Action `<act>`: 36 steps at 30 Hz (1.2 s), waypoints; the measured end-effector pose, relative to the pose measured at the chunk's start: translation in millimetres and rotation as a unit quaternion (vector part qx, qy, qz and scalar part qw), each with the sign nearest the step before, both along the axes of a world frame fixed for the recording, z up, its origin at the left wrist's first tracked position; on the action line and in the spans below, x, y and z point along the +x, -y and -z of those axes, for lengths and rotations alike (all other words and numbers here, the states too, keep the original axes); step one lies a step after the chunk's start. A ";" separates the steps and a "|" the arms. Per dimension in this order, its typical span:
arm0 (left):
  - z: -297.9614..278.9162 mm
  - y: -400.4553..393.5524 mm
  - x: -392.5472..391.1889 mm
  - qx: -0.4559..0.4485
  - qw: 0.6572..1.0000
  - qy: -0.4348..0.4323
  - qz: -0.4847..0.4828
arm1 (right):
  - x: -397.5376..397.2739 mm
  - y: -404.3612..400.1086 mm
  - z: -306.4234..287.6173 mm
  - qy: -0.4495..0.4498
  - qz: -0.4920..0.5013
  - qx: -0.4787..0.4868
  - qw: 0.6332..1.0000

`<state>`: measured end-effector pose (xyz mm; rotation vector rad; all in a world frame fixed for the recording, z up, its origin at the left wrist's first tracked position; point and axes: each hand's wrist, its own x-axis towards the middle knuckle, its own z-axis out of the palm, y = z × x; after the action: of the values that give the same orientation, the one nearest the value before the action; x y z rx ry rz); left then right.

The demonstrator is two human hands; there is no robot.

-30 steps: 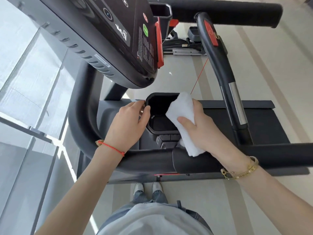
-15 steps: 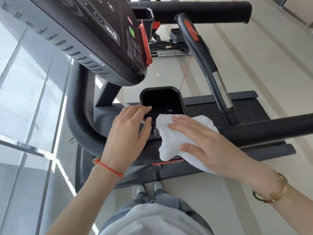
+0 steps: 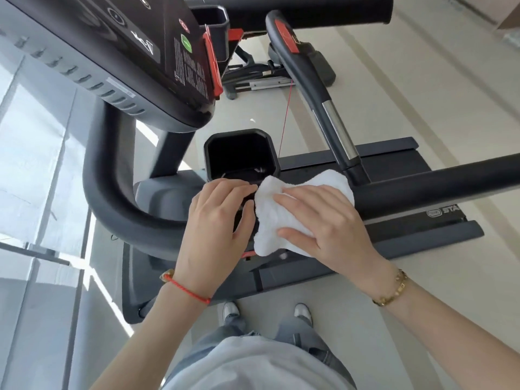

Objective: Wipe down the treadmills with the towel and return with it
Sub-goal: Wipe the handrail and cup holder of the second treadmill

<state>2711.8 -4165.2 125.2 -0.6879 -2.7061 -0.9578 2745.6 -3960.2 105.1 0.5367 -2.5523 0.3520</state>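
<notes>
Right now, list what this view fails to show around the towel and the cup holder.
Head view only:
- Surface beneath the towel: covered by the towel and the right hand.
- Cup holder floor: too dark.
- Left hand fingers' tips: curled out of sight at the holder's edge.
- Console display: cut off by the top edge.
</notes>
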 end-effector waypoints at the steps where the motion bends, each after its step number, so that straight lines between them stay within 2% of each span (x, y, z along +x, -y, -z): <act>1: -0.4 -6.7 2.5 -0.001 1.000 -0.002 -0.002 | -0.2 -5.3 0.7 -0.003 0.000 0.002 1.000; 8: -1.4 -63.0 21.2 -0.013 0.998 -0.004 -0.053 | 2.9 -79.0 -4.1 0.022 -0.001 0.009 1.000; 13: 0.6 -115.7 37.6 -0.002 0.996 -0.001 -0.084 | 2.5 -140.7 -13.3 0.076 -0.034 -0.010 0.996; 18: -1.0 -166.1 49.2 0.007 0.995 -0.014 -0.096 | 5.2 -199.3 -23.9 0.126 -0.021 -0.046 0.991; 22: -9.3 -202.1 52.6 0.016 0.996 -0.011 -0.091 | 12.6 -231.9 -35.5 0.129 0.013 -0.076 0.989; 27: -18.3 -233.9 53.8 0.025 0.997 -0.011 -0.067 | 36.4 -260.7 -48.4 0.088 0.068 -0.100 0.989; 31: -19.7 -253.3 55.8 0.027 0.999 -0.009 -0.026 | 61.0 -276.5 -50.9 0.053 0.133 -0.124 0.982; 36: -16.0 -277.9 58.0 0.027 0.999 -0.007 0.035 | 88.2 -294.0 -43.9 0.053 0.203 -0.147 0.967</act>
<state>2769.8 -3887.3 141.2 -0.7810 -2.6491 -1.0337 2833.8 -3666.2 149.0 -0.1195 -2.5639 0.6050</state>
